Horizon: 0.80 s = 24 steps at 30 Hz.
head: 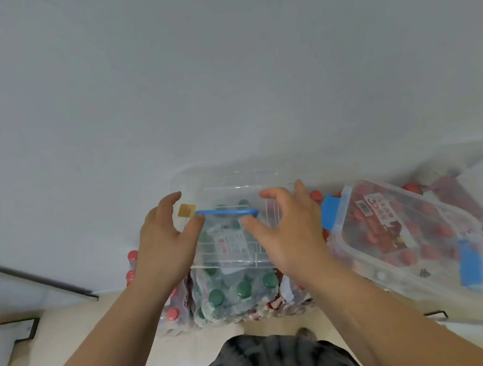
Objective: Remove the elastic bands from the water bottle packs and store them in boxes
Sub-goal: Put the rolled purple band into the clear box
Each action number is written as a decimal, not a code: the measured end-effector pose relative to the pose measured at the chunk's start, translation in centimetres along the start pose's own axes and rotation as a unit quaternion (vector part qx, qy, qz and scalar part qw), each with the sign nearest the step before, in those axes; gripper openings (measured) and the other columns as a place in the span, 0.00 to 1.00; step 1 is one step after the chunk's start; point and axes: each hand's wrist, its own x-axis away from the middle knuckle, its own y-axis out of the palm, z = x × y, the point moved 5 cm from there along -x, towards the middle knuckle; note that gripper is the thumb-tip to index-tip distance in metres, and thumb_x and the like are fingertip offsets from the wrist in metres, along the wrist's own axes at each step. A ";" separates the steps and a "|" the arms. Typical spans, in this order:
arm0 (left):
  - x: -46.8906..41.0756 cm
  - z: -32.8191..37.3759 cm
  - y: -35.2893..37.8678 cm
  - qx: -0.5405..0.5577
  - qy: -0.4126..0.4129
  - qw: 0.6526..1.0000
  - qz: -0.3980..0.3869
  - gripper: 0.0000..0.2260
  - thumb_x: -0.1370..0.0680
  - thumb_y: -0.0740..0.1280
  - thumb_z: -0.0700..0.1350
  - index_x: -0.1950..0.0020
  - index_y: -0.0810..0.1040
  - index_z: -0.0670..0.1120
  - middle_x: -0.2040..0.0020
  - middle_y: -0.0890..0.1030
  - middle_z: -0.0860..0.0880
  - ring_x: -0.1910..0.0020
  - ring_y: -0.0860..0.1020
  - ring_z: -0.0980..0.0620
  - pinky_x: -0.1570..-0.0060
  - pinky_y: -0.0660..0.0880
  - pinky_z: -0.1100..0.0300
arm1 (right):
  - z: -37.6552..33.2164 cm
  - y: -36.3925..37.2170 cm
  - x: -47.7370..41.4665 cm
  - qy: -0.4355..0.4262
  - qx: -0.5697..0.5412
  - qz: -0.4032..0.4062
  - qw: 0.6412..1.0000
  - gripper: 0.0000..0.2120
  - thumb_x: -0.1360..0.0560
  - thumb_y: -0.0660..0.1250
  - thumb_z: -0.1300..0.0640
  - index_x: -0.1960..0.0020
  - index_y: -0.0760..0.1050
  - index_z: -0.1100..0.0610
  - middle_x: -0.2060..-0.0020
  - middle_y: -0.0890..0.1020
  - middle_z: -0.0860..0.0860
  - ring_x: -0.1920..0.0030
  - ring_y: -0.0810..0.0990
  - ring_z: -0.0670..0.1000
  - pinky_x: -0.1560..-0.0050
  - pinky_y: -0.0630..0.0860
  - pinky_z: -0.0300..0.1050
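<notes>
Both hands at the clear box (229,180), which sits on the bottle packs against the wall (229,71).
The left hand (165,242) cups the box's left end, thumb at the blue latch (226,211); whether it grips I cannot tell. The right hand (287,230) is spread and loose at the right end, clasping nothing. The green pack (240,292) lies on the floor (102,330) under the box's near edge, with the pink pack (171,312) to its left and the full box (379,272) to its right. No band shows clearly. The box is probably light, stiff, slick and thin-walled, so take it by both end walls under the rim. The pack is likely heavy, with soft, slippery film, and is best lifted from beneath.
</notes>
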 end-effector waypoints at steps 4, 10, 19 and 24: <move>1.2 4.7 0.3 0.051 0.060 0.997 0.011 0.25 0.25 0.58 0.69 0.29 0.66 0.64 0.34 0.70 0.59 0.35 0.72 0.56 0.43 0.72 0.54 | -0.4 -5.5 0.7 -0.020 -0.047 0.103 0.993 0.20 0.31 0.62 0.28 0.44 0.73 0.36 0.19 0.56 0.47 0.22 0.54 0.46 0.23 0.58 0.53; 3.3 11.9 3.6 0.079 0.102 0.991 -0.034 0.26 0.30 0.61 0.66 0.32 0.66 0.67 0.37 0.75 0.56 0.36 0.76 0.51 0.40 0.75 0.47 | 4.3 -12.1 0.9 0.003 -0.071 0.184 0.980 0.13 0.30 0.75 0.39 0.51 0.73 0.35 0.26 0.62 0.47 0.25 0.60 0.47 0.38 0.56 0.31; 5.7 19.0 14.2 0.048 0.172 0.979 -0.103 0.29 0.33 0.65 0.58 0.31 0.65 0.66 0.46 0.73 0.69 0.42 0.75 0.65 0.53 0.73 0.62 | 14.3 -20.2 3.5 0.059 -0.022 0.224 0.973 0.28 0.36 0.83 0.46 0.45 0.70 0.35 0.26 0.63 0.54 0.24 0.61 0.56 0.27 0.63 0.52; 6.4 20.8 20.1 0.003 0.179 0.973 -0.146 0.27 0.29 0.67 0.55 0.30 0.67 0.61 0.41 0.74 0.64 0.40 0.73 0.57 0.50 0.70 0.62 | 19.5 -23.0 4.6 0.092 -0.025 0.217 0.971 0.26 0.34 0.81 0.42 0.43 0.70 0.36 0.27 0.65 0.53 0.24 0.63 0.55 0.27 0.63 0.52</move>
